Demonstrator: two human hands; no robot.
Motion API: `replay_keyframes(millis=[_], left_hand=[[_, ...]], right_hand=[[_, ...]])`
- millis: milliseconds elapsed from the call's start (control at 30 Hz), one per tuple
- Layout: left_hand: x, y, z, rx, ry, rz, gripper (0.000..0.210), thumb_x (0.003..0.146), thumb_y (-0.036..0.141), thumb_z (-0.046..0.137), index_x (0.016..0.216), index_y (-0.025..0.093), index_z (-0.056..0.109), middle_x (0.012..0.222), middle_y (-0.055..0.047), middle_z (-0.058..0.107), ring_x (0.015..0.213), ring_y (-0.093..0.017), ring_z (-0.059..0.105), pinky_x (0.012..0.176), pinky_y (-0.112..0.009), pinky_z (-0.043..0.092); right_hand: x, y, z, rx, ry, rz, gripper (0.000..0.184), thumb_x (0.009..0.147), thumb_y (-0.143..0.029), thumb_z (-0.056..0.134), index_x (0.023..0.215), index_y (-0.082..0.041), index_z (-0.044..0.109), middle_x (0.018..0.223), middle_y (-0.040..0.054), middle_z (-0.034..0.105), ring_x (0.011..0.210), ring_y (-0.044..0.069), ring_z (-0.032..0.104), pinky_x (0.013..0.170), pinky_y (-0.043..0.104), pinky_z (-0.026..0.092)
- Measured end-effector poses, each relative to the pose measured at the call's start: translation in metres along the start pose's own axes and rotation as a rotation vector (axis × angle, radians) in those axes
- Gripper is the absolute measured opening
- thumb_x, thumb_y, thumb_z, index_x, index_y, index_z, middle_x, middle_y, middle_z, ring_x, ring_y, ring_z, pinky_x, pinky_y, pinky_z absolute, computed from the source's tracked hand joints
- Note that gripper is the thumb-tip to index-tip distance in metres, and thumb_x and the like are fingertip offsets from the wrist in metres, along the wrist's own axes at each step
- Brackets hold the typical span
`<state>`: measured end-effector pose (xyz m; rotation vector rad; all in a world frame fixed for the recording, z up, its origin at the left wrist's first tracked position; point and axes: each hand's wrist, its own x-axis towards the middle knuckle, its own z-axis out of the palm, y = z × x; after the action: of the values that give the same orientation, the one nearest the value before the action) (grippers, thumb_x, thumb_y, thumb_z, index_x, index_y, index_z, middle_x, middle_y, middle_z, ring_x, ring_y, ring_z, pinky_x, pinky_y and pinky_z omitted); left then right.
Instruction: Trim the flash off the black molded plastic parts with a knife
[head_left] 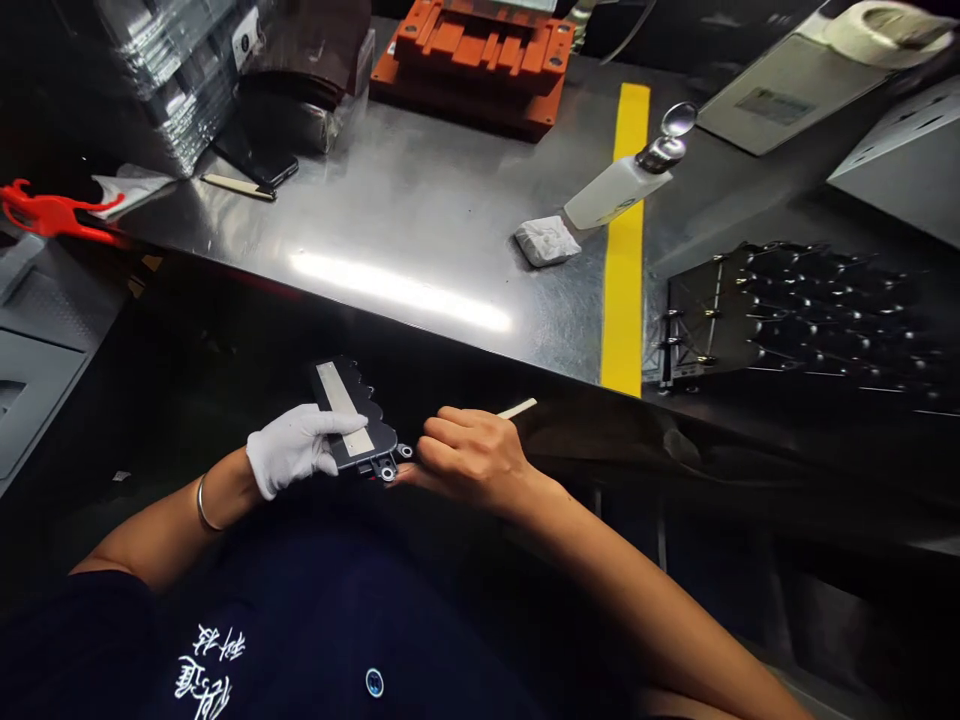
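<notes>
Head view, where the work is: below the near edge of the steel table (420, 230), over the person's lap, and well clear of the tabletop.
Progress: the dark flat part (354, 418) is in hand and the stick's working end is down at its lower corner, by the small round lugs. I'd judge the job mid-way, but how much of the part is already treated I cannot tell.
Left hand (294, 447): white-gloved, curled round the part's left edge, thumb laid across its pale strip. A firm pinch, not spread.
Right hand (469, 457): bare, fingers bunched tight on a thin pale stick (519, 408) whose free end pokes out up and to the right.
Far side of the table: white bottle (624, 180) lying across the yellow stripe (626, 240), crumpled white wipe (547, 241) just beside it.
Back edge: orange fixture (480, 60).
Right edge: black rack of pins (795, 310).
</notes>
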<state>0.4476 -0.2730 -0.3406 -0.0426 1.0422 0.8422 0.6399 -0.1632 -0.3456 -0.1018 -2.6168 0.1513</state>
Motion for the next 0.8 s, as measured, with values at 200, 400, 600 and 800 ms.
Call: replay_keyframes(millis=[200, 400, 600, 800], left_hand=[[-0.001, 0.003, 0.001, -0.02, 0.003, 0.0, 0.015, 0.084, 0.016, 0.059, 0.074, 0.008, 0.066, 0.05, -0.002, 0.062, 0.037, -0.008, 0.054, 0.034, -0.014, 0.042], [0.002, 0.005, -0.003, -0.185, -0.072, -0.134, 0.023, 0.09, 0.017, 0.05, 0.079, 0.005, 0.066, 0.06, -0.006, 0.066, 0.043, -0.009, 0.06, 0.035, -0.013, 0.043], [0.012, -0.002, -0.012, -0.362, -0.218, -0.248, 0.027, 0.092, 0.022, 0.046, 0.092, 0.004, 0.065, 0.08, -0.013, 0.073, 0.071, -0.019, 0.071, 0.061, -0.024, 0.057], [0.008, 0.007, -0.012, -0.149, -0.238, -0.219, 0.036, 0.092, 0.033, 0.043, 0.082, 0.007, 0.066, 0.062, -0.008, 0.067, 0.043, -0.013, 0.058, 0.04, -0.021, 0.043]], right_hand=[[0.003, 0.001, 0.0, 0.008, -0.025, 0.03, 0.054, 0.088, -0.058, 0.05, 0.051, -0.018, 0.05, 0.05, -0.001, 0.044, 0.051, 0.01, 0.036, 0.049, 0.027, 0.025], [0.0, 0.0, -0.001, 0.149, 0.134, 0.045, 0.042, 0.082, -0.052, 0.062, 0.057, -0.018, 0.057, 0.052, -0.0004, 0.054, 0.049, 0.008, 0.045, 0.047, 0.024, 0.033], [-0.001, -0.005, -0.003, 0.306, 0.084, -0.05, 0.033, 0.085, -0.036, 0.065, 0.113, -0.02, 0.063, 0.105, 0.0087, 0.072, 0.065, 0.009, 0.066, 0.055, 0.02, 0.05], [-0.004, -0.004, 0.002, 0.373, 0.119, 0.064, 0.046, 0.081, -0.037, 0.069, 0.12, -0.015, 0.058, 0.103, 0.0133, 0.073, 0.077, 0.016, 0.072, 0.057, 0.02, 0.055]])
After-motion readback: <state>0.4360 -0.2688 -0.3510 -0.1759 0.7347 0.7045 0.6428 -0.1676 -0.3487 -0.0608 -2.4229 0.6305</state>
